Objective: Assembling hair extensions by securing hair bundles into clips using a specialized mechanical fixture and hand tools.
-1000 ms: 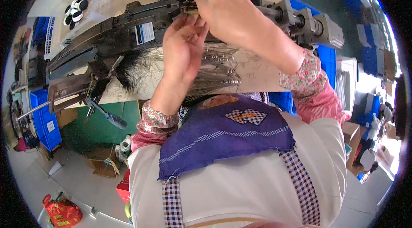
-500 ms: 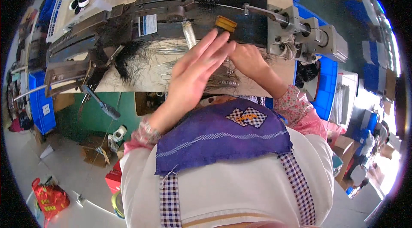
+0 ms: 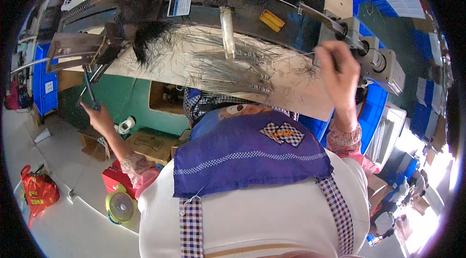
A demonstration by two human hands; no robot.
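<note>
My left hand point(image 3: 101, 121) is at the far left, its fingers closed round the end of a dark lever point(image 3: 89, 85) that hangs from the bench machine point(image 3: 160, 8). My right hand point(image 3: 340, 71) is at the right end of the bench, just in front of the metal chuck unit point(image 3: 371, 56). Its fingers are curled together and slightly blurred; a thin pale line shows by the fingertips, but what they hold is too small to make out. Bundles of thin twisted wires point(image 3: 228, 71) lie on the bench between my hands. A yellow block point(image 3: 272, 20) rests on the machine bed.
A silver-wrapped bar point(image 3: 227, 32) juts from the machine over the wires. Black bristles point(image 3: 148, 39) are heaped beside the left mechanism. A slim metal rod point(image 3: 315, 15) runs to the chuck. Blue crates point(image 3: 374, 107) stand right of the bench; a green fan point(image 3: 120, 205) is on the floor.
My hands were together near the yellow block and have moved apart. The left swung far left and took hold of the lever; the right moved right to the chuck. The view shifted somewhat.
</note>
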